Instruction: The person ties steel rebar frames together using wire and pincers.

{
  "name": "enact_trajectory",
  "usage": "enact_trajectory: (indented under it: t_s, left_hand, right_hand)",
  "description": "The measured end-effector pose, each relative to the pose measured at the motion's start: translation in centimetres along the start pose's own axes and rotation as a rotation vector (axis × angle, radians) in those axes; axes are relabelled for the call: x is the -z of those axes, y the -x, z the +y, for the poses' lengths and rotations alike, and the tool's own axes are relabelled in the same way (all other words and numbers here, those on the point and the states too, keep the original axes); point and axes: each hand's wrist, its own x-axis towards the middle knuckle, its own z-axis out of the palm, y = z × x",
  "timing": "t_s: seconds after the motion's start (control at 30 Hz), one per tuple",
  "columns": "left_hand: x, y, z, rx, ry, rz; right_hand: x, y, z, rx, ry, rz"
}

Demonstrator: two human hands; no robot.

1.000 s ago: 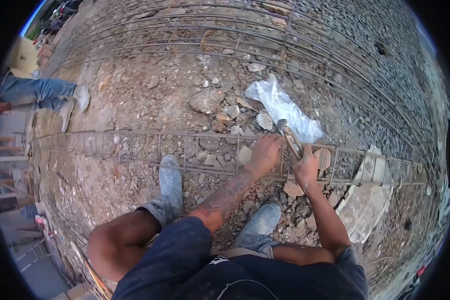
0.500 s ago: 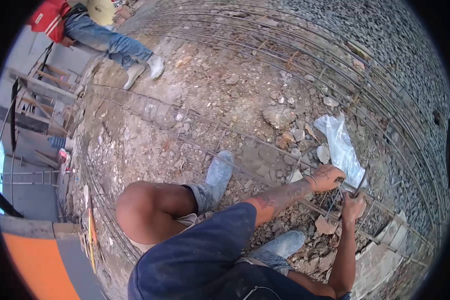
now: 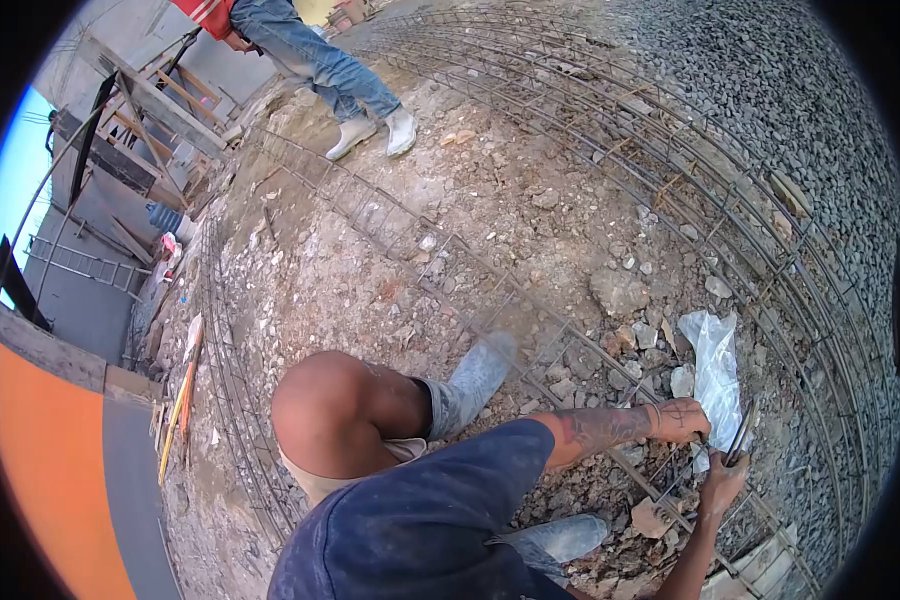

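My left hand (image 3: pixel 681 420), on the tattooed arm, is closed at the long rebar cage (image 3: pixel 573 330) lying on the ground; what its fingers hold is too small to make out. Just below and to the right, my right hand (image 3: pixel 722 484) has its fingers wrapped round a dark, thin metal tool (image 3: pixel 741 440) that points up. Both hands are close together over the cage's bars. Beside them lies a crumpled clear plastic sheet (image 3: pixel 713 365). A flat broken stone (image 3: pixel 651 518) rests below my left hand.
More rebar (image 3: pixel 690 200) curves along the right, next to a gravel pile (image 3: pixel 770 90). A co-worker in jeans (image 3: pixel 315 55) and boots stands at the upper left. My boots (image 3: pixel 485 365) straddle the cage area. Rubble covers the ground. Yellow-edged sticks (image 3: pixel 178 410) lie at left.
The view has shifted, so the scene sits farther right and lower. The tool in my right hand now tilts more to the right. Both hands remain close together at the cage.
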Motion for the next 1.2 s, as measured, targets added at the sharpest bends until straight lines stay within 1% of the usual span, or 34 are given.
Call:
enact_trajectory:
  t_s: [0.03, 0.07, 0.1, 0.13, 0.17, 0.23, 0.27, 0.33, 0.4, 0.43, 0.47, 0.5, 0.53, 0.57, 0.6, 0.63, 0.7, 0.73, 0.77, 0.8, 0.83, 0.87, 0.9, 0.93, 0.97, 1.0, 1.03, 1.07, 1.1, 1.13, 1.17, 1.2]
  left_hand:
    - [0.4, 0.0, 0.2, -0.019, -0.024, -0.030]
    - [0.3, 0.2, 0.1, -0.110, -0.046, 0.079]
    - [0.1, 0.1, 0.0, -0.116, -0.053, 0.076]
    - [0.1, -0.2, 0.0, -0.056, -0.023, 0.015]
    - [0.2, -0.4, -0.2, 0.005, 0.004, -0.047]
    - [0.2, -0.9, -0.6, -0.004, 0.039, -0.047]
    - [0.4, -1.1, -0.7, -0.001, 0.067, -0.061]
    - [0.4, -1.3, -0.7, 0.002, 0.098, -0.078]
    - [0.9, -1.4, -0.3, 0.083, 0.243, -0.104]
    - [1.1, -1.6, -0.2, 0.082, 0.246, -0.106]
    - [1.0, -1.6, -0.3, 0.122, 0.290, -0.114]
    - [1.0, -1.7, -0.4, 0.162, 0.333, -0.121]
    - [0.9, -1.8, -0.4, 0.163, 0.334, -0.122]
    - [0.7, -1.9, -0.5, 0.211, 0.336, -0.126]
    - [0.5, -2.2, -0.6, 0.257, 0.336, -0.131]
    - [0.2, -2.4, -1.0, 0.256, 0.335, -0.132]
    - [-0.5, -2.9, -1.7, 0.503, 0.448, -0.224]
    - [-1.5, -4.0, -3.1, 0.501, 0.448, -0.227]
    - [-3.0, -5.6, -5.2, 0.255, -0.048, -0.513]
    - [-3.3, -6.0, -6.3, -0.013, -0.549, -0.770]
    - [-4.0, -6.0, -7.3, -0.019, -0.543, -0.771]
    - [-4.3, -5.9, -7.9, 0.102, -0.427, -0.692]
    - [-4.3, -5.9, -8.5, 0.206, -0.297, -0.635]
    - [-4.0, -5.8, -8.7, 0.295, -0.151, -0.600]
    - [-3.9, -5.8, -9.4, 0.383, 0.011, -0.587]
    - [0.7, -3.9, -4.6, 0.537, 0.148, -0.342]
    - [3.2, -3.2, -2.0, 0.552, 0.140, -0.338]
    - [2.2, -2.4, -4.8, 0.522, 0.245, -0.352]
    - [3.8, -0.4, -2.7, 0.316, 0.068, -0.107]
    - [3.8, 1.2, -2.3, 0.318, -0.132, -0.003]
    - [3.3, 3.1, -2.7, 0.328, -0.183, 0.038]
    - [4.3, 3.6, 0.4, 0.495, -0.123, -0.077]
  right_hand:
    - [-0.2, -0.3, 0.2, -0.001, -0.008, 0.004]
    - [-0.3, -0.7, 0.6, 0.001, -0.083, 0.026]
    - [-0.4, -1.0, 0.9, 0.005, -0.157, 0.050]
    - [-0.8, -1.0, 0.9, 0.021, -0.129, 0.128]
    - [-0.7, -1.1, 0.6, 0.024, -0.140, 0.136]
    - [0.1, -1.3, 0.1, -0.057, -0.175, 0.006]
    - [-0.1, -1.3, 0.6, -0.007, -0.195, 0.008]
    - [-0.1, -1.1, 1.4, -0.007, -0.157, 0.011]
    - [-0.1, -1.0, 1.5, -0.009, -0.116, 0.013]
    - [-0.1, -0.6, 1.5, -0.021, -0.045, 0.034]
    - [-0.1, -0.3, 1.4, -0.034, 0.028, 0.053]
    - [-0.2, 0.0, 1.7, -0.037, 0.030, 0.052]
    - [-0.4, 0.3, 2.0, -0.036, 0.067, 0.060]
    - [-0.4, 0.7, 1.7, -0.034, 0.105, 0.068]
    - [-0.3, 1.0, 1.0, -0.050, 0.156, 0.056]
    - [-0.2, 1.4, -0.1, -0.050, 0.155, 0.057]
    - [-0.2, 2.1, -1.4, -0.140, 0.237, -0.019]
    - [-1.2, 2.2, -0.1, -0.066, 0.171, 0.026]
    - [-2.6, 2.2, 0.9, -0.068, 0.172, 0.028]
    - [-3.8, 2.2, 1.4, 0.057, 0.135, 0.120]
    - [-4.2, 2.4, 2.3, 0.179, 0.103, 0.212]
    - [-2.3, 2.4, -0.7, 0.044, -0.022, -0.032]
    - [-2.8, 2.6, -0.3, 0.187, 0.029, 0.081]
    - [-2.1, 2.6, -1.0, 0.192, 0.008, 0.010]
    - [-2.2, 2.8, -0.8, 0.140, 0.000, 0.003]
    - [-2.6, 2.9, 0.5, 0.157, 0.033, -0.013]
    - [-2.1, 3.3, 0.1, 0.082, 0.081, -0.097]
    - [-2.6, 3.8, 1.0, 0.129, 0.071, -0.089]
    - [-1.7, 4.3, 0.0, 0.085, 0.103, -0.206]
    - [-1.6, 4.6, 0.0, 0.090, 0.157, -0.246]
    - [-1.6, 5.1, 0.1, 0.110, 0.210, -0.305]
    - [-1.5, 5.4, -0.3, 0.078, 0.218, -0.312]
